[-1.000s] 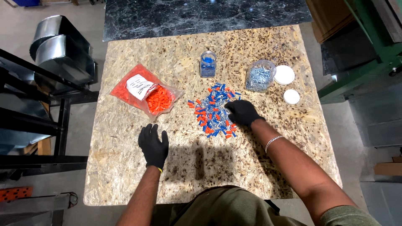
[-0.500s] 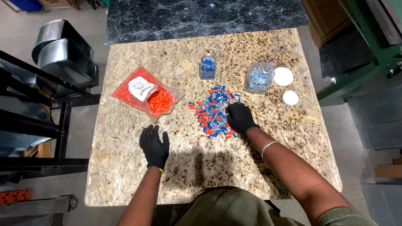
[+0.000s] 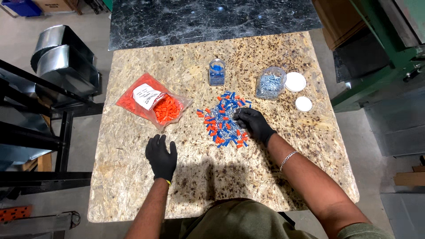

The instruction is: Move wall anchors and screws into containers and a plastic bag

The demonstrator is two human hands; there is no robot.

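Resting left hand (image 3: 161,156) flat, fingers together; pinching small pieces from mixed pile (image 3: 225,118) with right hand (image 3: 253,124); risking knocking pieces off table (image 3: 133,194).

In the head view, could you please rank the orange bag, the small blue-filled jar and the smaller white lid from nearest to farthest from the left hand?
From the left hand:
1. Orange bag, just ahead, slightly left.
2. Small blue-filled jar, farther ahead, to the right.
3. Smaller white lid, far right, beyond the right hand.
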